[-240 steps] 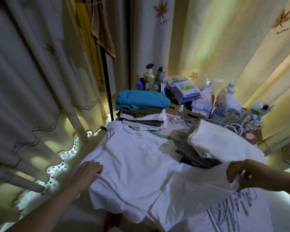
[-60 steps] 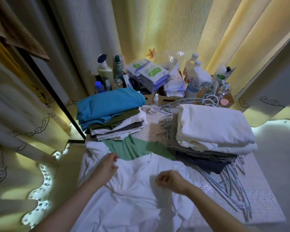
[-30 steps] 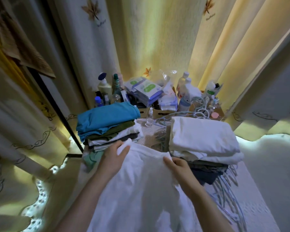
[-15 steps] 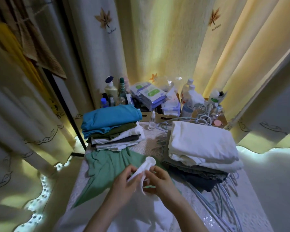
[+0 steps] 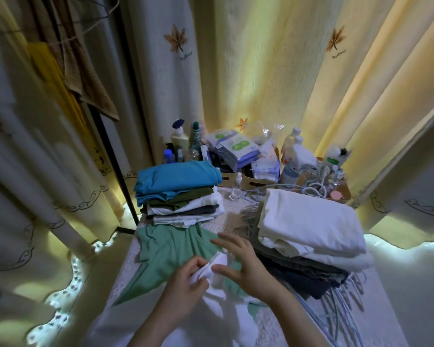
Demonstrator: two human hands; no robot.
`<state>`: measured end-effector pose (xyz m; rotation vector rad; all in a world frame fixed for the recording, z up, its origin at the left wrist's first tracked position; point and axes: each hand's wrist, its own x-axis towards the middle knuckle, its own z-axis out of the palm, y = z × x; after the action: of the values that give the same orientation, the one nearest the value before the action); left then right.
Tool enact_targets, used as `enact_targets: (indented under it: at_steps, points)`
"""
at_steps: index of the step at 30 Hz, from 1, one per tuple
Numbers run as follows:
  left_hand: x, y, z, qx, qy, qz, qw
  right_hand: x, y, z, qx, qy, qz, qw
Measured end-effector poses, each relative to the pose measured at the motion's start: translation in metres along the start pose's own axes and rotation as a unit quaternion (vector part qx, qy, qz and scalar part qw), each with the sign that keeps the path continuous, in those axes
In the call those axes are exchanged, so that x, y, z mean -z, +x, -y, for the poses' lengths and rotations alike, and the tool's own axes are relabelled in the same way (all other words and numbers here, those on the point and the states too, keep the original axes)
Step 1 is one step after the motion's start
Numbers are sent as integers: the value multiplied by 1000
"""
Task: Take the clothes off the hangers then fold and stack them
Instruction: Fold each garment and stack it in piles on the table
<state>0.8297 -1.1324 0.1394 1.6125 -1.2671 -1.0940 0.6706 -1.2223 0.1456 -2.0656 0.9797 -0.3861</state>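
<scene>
Pale curtains (image 5: pixel 261 71) with leaf prints hang all around a small table (image 5: pixel 378 319) covered with a lace cloth.

A white shirt (image 5: pixel 211 321) lies at the near end of the table. Most of it is spread loose and wrinkled over the near edge, and its upper part is bunched into a small raised fold between the two hands. It partly covers a green shirt (image 5: pixel 166 251), which lies flat and unfolded, with creases fanning out from its middle. The far edge of the green shirt reaches the foot of the left stack.

On the right, a stack of folded clothes (image 5: pixel 308 226) has thick white pieces on top and grey and dark ones underneath. On the left, a second folded stack (image 5: pixel 178 179) has a blue shirt on top, with olive, white and grey layers below it.

A tangle of pale wire hangers (image 5: pixel 336 304) sticks out from under the right stack.

The left hand (image 5: pixel 186 279) has its fingers curled and pinches the bunched white fabric. The right hand (image 5: pixel 246 266) is spread, with straight fingers and the thumb out, just over the raised fold. Whether it touches the cloth cannot be told.

A small clear spray bottle (image 5: pixel 236 186) stands between the stacks.
</scene>
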Motion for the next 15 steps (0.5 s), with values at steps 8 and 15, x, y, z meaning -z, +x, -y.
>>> enact_targets:
  at_steps: [8,15]
  points:
    - [63,22,-62,-85,-20,-77,993,38,41,56,114,63,-48,990]
    - [132,28,-126,-201,31,-55,977,161,88,157,227,-33,-143,963]
